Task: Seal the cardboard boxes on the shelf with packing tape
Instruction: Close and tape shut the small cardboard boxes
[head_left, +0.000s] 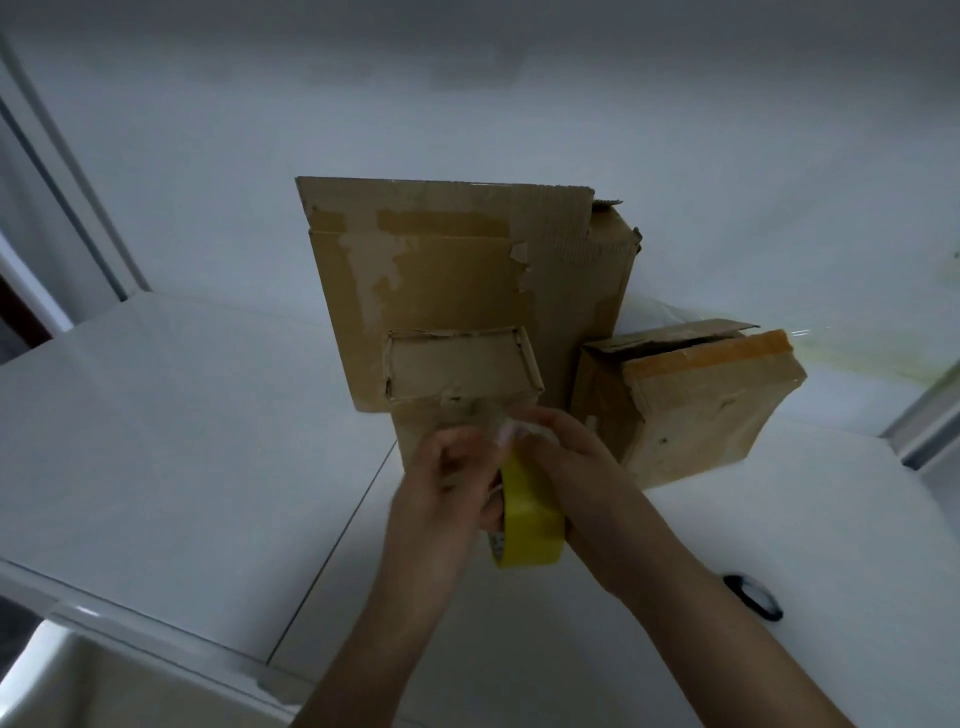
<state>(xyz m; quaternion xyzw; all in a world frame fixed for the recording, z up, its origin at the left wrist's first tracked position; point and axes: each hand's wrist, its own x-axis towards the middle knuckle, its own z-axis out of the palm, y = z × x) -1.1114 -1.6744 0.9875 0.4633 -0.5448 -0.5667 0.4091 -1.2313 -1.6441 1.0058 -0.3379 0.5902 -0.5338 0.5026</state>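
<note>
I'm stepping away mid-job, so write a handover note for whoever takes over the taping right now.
Left grip: curled round the yellow tape roll.
Right grip: also on the roll, fingertips at its loose end.
Boxes: small box just ahead of the hands, large box behind it, third box to the right, a flap raised.
Done: no fresh strip plainly visible.
To do: tape all three.

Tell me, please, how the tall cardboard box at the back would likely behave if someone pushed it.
The tall box looks to stand on end, so it would probably tip rather than slide. Its torn top corner suggests worn cardboard that may flex. The small box in front might brace it.
</note>
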